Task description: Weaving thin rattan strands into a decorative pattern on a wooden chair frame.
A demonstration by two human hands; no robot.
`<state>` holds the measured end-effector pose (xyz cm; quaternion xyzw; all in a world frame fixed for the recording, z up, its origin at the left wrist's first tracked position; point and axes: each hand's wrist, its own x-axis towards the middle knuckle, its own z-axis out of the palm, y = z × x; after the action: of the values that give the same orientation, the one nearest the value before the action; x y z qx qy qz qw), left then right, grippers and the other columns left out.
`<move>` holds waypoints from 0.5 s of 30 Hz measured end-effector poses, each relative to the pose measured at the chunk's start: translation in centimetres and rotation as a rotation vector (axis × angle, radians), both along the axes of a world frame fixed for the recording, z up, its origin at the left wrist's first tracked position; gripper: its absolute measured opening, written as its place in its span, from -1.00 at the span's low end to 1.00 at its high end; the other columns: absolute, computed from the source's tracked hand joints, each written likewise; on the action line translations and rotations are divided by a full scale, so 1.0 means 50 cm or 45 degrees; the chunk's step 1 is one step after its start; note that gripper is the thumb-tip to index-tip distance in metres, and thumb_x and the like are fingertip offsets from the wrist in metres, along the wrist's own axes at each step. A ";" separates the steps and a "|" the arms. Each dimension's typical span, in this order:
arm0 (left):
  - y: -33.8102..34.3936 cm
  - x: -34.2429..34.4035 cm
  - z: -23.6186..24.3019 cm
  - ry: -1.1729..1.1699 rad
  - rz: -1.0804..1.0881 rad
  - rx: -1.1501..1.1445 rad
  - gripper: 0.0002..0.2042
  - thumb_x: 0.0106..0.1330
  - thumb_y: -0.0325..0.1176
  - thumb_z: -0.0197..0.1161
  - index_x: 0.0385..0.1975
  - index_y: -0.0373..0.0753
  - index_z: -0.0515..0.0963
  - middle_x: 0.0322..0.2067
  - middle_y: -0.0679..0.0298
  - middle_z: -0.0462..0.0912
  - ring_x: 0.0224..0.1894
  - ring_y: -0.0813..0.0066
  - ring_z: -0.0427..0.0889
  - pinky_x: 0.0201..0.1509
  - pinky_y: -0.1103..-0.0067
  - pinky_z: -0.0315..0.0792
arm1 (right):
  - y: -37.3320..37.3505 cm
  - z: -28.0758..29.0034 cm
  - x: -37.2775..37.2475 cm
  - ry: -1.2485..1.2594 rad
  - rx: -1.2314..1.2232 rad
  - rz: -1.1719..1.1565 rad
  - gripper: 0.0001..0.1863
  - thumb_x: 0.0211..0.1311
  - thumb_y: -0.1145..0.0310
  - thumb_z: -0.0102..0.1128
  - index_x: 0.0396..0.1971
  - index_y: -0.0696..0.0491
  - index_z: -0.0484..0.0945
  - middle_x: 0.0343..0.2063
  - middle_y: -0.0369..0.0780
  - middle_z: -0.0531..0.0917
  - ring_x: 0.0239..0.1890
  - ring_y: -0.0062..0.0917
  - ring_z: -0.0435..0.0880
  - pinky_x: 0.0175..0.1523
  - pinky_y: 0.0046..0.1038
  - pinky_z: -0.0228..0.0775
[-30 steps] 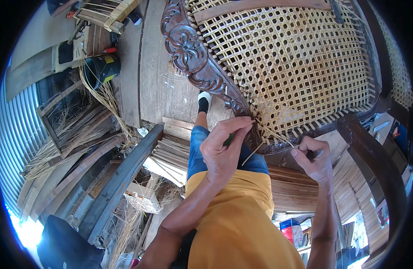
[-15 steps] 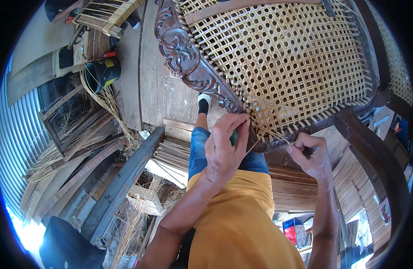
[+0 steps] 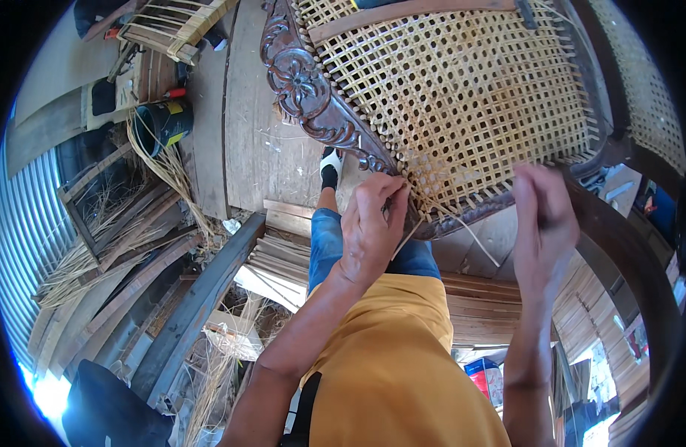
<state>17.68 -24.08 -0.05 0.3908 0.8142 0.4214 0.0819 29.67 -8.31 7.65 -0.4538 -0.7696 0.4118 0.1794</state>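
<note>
The left hand (image 3: pixel 369 231) stays at the near corner of the carved seat frame (image 3: pixel 298 86) — how closed its grip is, or on what, I cannot tell. The cane strand (image 3: pixel 477 240) now trails past the near edge, likely untensioned — the right hand (image 3: pixel 545 216) has released it, swinging away, its blurred grip unreadable.

Room left of right hand (image 3: pixel 545 216) — loose strand (image 3: pixel 477 239) intrudes.

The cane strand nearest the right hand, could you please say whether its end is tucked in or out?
Out: the cane strand extends past the seat frame, its tip free of the right hand.
</note>
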 end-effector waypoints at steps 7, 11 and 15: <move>-0.008 -0.009 -0.027 -0.119 0.087 0.153 -0.70 0.14 -0.61 0.38 -0.24 -0.32 0.38 -0.33 0.16 0.64 -0.31 0.31 0.69 -0.27 0.52 0.54 | 0.132 -0.052 -0.315 0.192 -0.235 -0.070 -0.48 0.31 0.00 0.09 0.07 0.10 0.51 -0.21 0.13 0.66 -0.12 -0.25 0.69 -0.02 -0.19 0.43; 0.009 -0.002 -0.035 -0.091 0.074 0.123 -0.69 0.13 -0.59 0.40 -0.24 -0.30 0.37 -0.33 0.16 0.64 -0.31 0.27 0.69 -0.25 0.50 0.54 | 0.187 -0.071 -0.354 -0.119 0.154 0.025 -0.52 0.28 0.08 0.14 0.03 0.14 0.49 -0.23 0.08 0.66 -0.15 -0.05 0.65 -0.09 -0.15 0.45; 0.012 -0.005 -0.032 -0.030 0.049 0.206 -0.67 0.12 -0.59 0.40 -0.21 -0.32 0.38 -0.32 0.16 0.64 -0.31 0.26 0.70 -0.26 0.52 0.54 | 0.168 -0.090 -0.355 0.065 0.389 -0.157 -0.57 0.23 0.08 0.21 -0.21 0.20 0.55 -0.30 0.10 0.64 -0.17 0.00 0.63 -0.10 -0.14 0.45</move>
<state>17.41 -23.47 -1.63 0.3755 0.7839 0.4919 0.0513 11.93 0.08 3.12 -0.4570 -0.7892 0.2895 0.2906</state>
